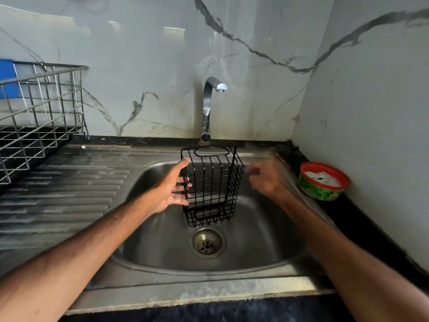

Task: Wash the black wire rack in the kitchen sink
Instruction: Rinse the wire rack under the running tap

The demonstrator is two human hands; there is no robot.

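The black wire rack stands on end in the steel sink, leaning toward the back wall below the tap. No water runs from the tap. My left hand is spread, its straight fingers touching the rack's left side, thumb up near the top corner. My right hand hovers just right of the rack, blurred, fingers loosely bent, holding nothing and apart from the wire.
A steel dish rack stands at the back left over the ribbed drainboard. A red-rimmed green tub of white paste sits on the black counter at right. The drain lies in front of the rack.
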